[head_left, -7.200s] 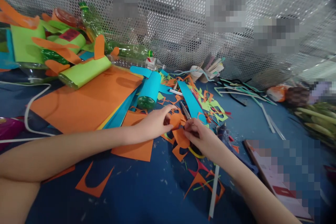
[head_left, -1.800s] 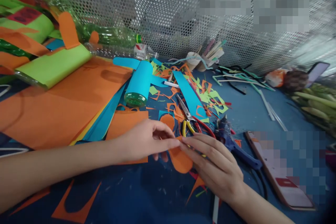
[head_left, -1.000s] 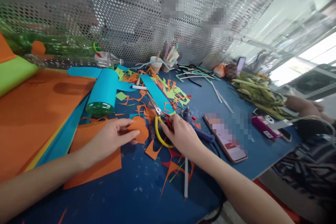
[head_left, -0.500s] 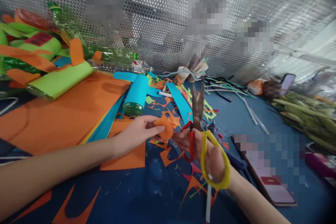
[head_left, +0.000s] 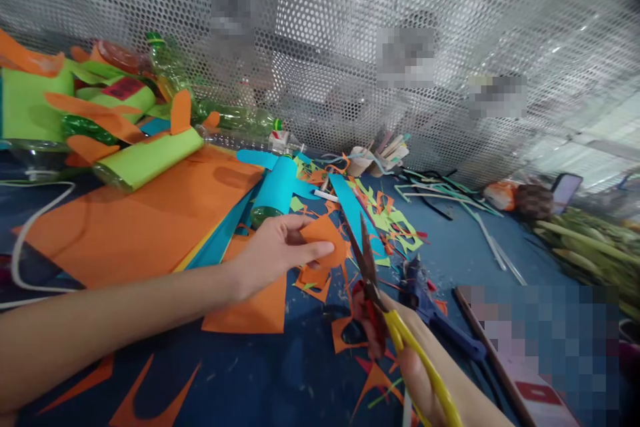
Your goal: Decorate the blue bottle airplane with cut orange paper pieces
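My left hand point(head_left: 275, 250) pinches a small orange paper piece point(head_left: 330, 233) between thumb and fingers. The fingers of my right hand point(head_left: 407, 353) are in the red and yellow handles of a pair of scissors point(head_left: 370, 277). Its blades stand slightly apart and point up and left, close beside the paper's right edge. Beyond my left hand lies a green bottle wrapped in blue paper point(head_left: 275, 187). An orange paper sheet point(head_left: 250, 310) lies beneath my left wrist.
A blue glue gun point(head_left: 433, 317) and a phone point(head_left: 535, 390) lie right of my right hand. Colored paper scraps point(head_left: 395, 220) are strewn mid-table. At left are a large orange sheet point(head_left: 125, 233) and a bottle in lime paper point(head_left: 150, 160). Cups with sticks point(head_left: 360, 161) stand near the mesh.
My right hand has turned and dropped lower, its fingers away from the orange paper piece. The scissors, upright before, now lean left toward it. The view has shifted somewhat left and up.
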A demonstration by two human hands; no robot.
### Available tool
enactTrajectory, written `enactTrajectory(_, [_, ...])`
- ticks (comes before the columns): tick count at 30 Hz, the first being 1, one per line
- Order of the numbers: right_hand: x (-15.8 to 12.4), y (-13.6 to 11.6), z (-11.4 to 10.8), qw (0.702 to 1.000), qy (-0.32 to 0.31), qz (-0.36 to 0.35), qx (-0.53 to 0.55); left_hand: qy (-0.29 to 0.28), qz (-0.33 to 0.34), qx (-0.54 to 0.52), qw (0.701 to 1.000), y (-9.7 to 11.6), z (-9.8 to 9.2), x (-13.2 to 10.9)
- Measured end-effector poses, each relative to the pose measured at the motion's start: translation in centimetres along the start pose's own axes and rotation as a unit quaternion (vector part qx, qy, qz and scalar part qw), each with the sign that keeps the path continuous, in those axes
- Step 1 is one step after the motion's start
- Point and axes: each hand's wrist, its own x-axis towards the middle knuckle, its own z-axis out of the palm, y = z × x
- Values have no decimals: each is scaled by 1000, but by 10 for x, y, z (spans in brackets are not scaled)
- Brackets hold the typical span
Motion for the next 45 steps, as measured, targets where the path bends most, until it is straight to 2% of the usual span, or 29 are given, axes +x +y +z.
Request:
enactTrajectory(2, [1, -3, -3, 998, -22, 24, 52, -1, 3, 4, 1000, 3, 1, -2])
enactTrajectory(4, [2, -2, -3, 996, -23, 19, 78, -13, 7, 4, 1000, 4, 2, -4])
enactTrajectory(7, [3, 0, -2, 996, -17, 12, 81, -29, 9, 4, 1000, 5, 3, -6])
enactTrajectory(12, [4, -1, -1, 992, -55, 64, 98, -33, -2, -6, 999, 7, 3, -6])
enactTrajectory(19, [4, -2, -2, 992, -63, 58, 96, -38, -14, -8, 999, 8, 4, -5])
enactTrajectory(36, [7, -3, -4, 973, -125, 134, 139, -47, -29, -39, 998, 7, 4, -5])
enactTrajectory(45, [6, -3, -4, 968, -119, 151, 163, -50, -35, -38, 997, 6, 2, -2])
